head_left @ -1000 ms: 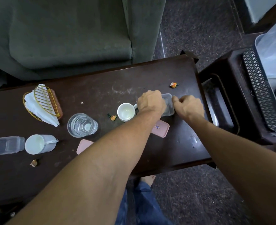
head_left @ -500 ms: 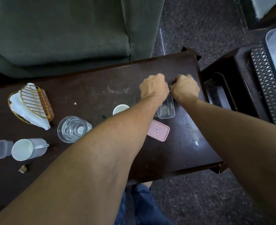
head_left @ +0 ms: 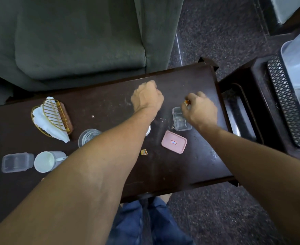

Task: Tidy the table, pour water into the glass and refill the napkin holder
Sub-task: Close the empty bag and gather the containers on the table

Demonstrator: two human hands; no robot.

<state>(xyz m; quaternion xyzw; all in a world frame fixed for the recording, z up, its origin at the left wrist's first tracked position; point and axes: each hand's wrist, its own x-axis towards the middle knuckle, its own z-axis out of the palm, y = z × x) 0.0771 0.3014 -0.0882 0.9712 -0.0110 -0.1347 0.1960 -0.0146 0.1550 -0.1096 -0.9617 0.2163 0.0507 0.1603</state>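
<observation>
Orange wrapper (head_left: 186,102) up off the counter (head_left: 110,106).
Your right hand (head_left: 199,110) now pinches it just above the clear container (head_left: 181,121); left hand (head_left: 146,98) curled, contents hidden, cannot tell; tidying underway; glass (head_left: 88,137) waits.

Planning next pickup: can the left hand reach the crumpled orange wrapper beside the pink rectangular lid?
Likely yes: crumpled orange wrapper lies uncovered beside the left forearm; left hand need only pull back.
</observation>
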